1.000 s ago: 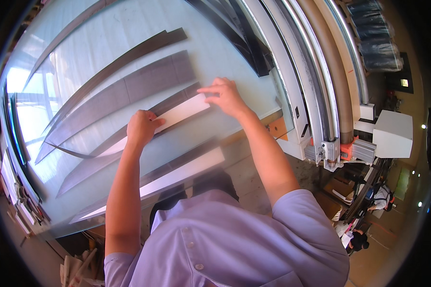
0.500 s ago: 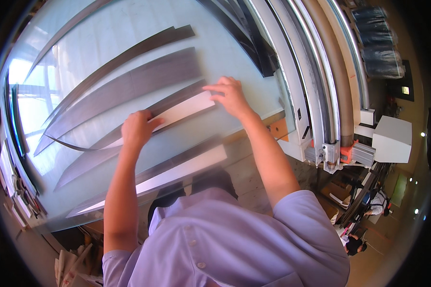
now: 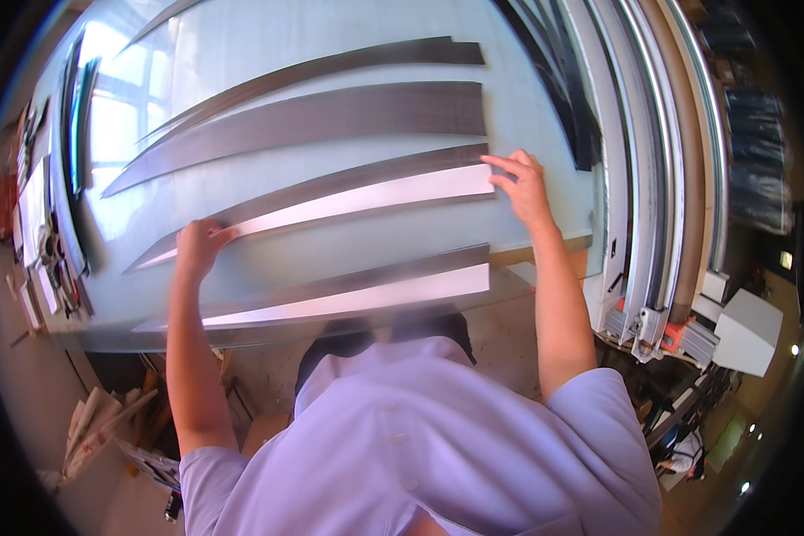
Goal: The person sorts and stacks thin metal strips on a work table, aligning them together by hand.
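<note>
A long tapered dark panel (image 3: 330, 219) with a white strip (image 3: 438, 183) along its middle lies across the pale table. My left hand (image 3: 202, 243) is at its narrow left part, fingers curled over the far edge and thumb stretched along the white. At the wide right end, my right hand (image 3: 520, 183) touches the corner with index finger and thumb, a gap between them. Nearer me lies a second dark panel (image 3: 375, 277) with a white strip (image 3: 447, 284). Beyond are a plain dark panel (image 3: 330, 116) and a narrower dark piece (image 3: 357, 62).
A machine with long metal rollers (image 3: 639, 179) borders the table (image 3: 545, 98) at the right. Black strips (image 3: 573, 116) lie beside it. Tools and offcuts (image 3: 49, 241) line the left edge. Paper rolls (image 3: 98, 429) stand below at left. A person (image 3: 688, 451) is far off at right.
My left hand has slid left along the panel, away from the right hand. The thin dark end that curled up at left no longer shows raised. The view has turned and shifted.
</note>
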Demonstrator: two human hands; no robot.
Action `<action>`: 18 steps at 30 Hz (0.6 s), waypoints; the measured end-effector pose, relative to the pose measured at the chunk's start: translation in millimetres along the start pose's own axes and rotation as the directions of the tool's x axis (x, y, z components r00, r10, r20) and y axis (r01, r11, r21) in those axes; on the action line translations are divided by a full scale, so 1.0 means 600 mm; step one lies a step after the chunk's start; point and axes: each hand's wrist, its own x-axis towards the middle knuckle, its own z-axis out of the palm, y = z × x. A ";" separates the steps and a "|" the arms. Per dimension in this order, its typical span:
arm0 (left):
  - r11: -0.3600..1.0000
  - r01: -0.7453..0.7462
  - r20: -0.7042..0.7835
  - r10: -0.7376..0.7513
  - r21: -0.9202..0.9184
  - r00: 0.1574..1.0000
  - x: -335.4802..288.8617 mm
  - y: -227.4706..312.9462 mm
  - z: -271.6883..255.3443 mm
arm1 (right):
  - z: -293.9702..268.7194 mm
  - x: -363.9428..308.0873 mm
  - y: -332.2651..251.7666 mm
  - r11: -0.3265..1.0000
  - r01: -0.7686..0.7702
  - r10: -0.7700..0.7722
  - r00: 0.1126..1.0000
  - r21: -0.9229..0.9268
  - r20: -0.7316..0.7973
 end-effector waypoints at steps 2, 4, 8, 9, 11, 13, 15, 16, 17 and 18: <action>1.000 0.015 -0.003 -0.015 0.017 1.000 0.002 -0.003 0.006 | -0.002 0.001 -0.004 1.000 -0.016 0.015 1.000 0.018 0.016; 1.000 0.010 -0.002 -0.010 0.018 1.000 0.006 0.001 0.007 | -0.003 -0.001 -0.004 0.999 -0.043 0.043 0.999 0.030 0.020; 1.000 -0.007 -0.018 0.007 -0.011 1.000 -0.003 0.010 0.002 | -0.003 0.001 -0.018 0.996 -0.083 0.082 0.996 0.033 0.037; 1.000 -0.017 -0.026 0.017 -0.019 1.000 -0.003 0.012 0.002 | -0.003 0.001 -0.020 0.996 -0.082 0.081 0.996 0.033 0.039; 1.000 0.007 -0.014 -0.007 -0.009 1.000 -0.004 0.011 0.003 | -0.004 0.002 -0.020 0.996 -0.082 0.080 0.996 0.033 0.043; 1.000 0.021 -0.005 -0.021 0.001 1.000 -0.003 0.013 0.002 | -0.003 0.002 -0.022 0.995 -0.090 0.088 0.995 0.041 0.043; 1.000 0.026 0.003 -0.026 0.010 1.000 -0.002 0.016 0.001 | -0.004 0.001 -0.020 0.996 -0.086 0.084 0.996 0.027 0.043; 1.000 0.022 -0.001 -0.022 0.010 1.000 -0.001 0.016 0.002 | -0.004 0.000 -0.017 0.997 -0.077 0.076 0.996 0.010 0.043; 1.000 0.019 -0.004 -0.019 0.010 1.000 -0.001 0.017 0.003 | -0.005 -0.001 -0.015 0.998 -0.068 0.068 0.997 -0.007 0.044; 1.000 0.015 -0.007 -0.015 0.010 1.000 0.000 0.016 0.004 | -0.005 -0.002 -0.018 0.996 -0.042 0.044 0.999 -0.074 0.029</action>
